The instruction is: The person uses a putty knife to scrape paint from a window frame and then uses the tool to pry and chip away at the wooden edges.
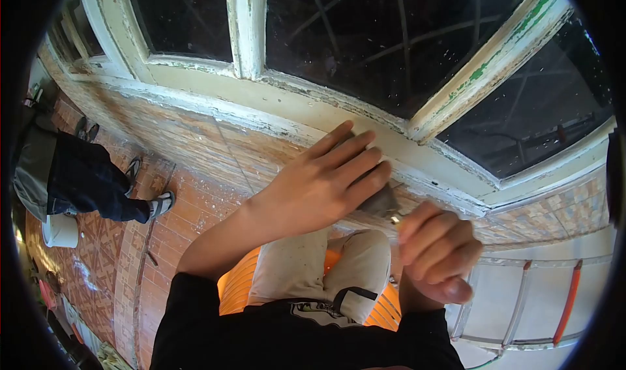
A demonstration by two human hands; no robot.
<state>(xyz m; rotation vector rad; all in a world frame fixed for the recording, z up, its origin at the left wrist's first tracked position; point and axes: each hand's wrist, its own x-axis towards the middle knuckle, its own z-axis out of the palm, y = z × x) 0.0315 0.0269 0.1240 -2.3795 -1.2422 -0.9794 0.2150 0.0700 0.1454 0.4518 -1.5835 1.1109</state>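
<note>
My right hand (440, 252) is wrapped round the handle end of a putty knife (380, 204); the handle itself is hidden in the fist. The wide grey blade reaches up and left toward the window's lower rail (287, 103). Across the blade lies my left hand (319, 184), back up, fingers stretched out and slightly apart, fingertips at the rail. The cream paint on the window frame (248, 31) is worn and flaking, with green patches showing on the slanted bar (495, 63). My left thumb is hidden.
I sit on an orange plastic chair (236, 282) close to the stone-clad wall (195, 142). At left stands another person (85, 174) by a white bucket (60, 231). A metal ladder (521, 305) is at lower right. Paint flakes dot the tiled floor (189, 204).
</note>
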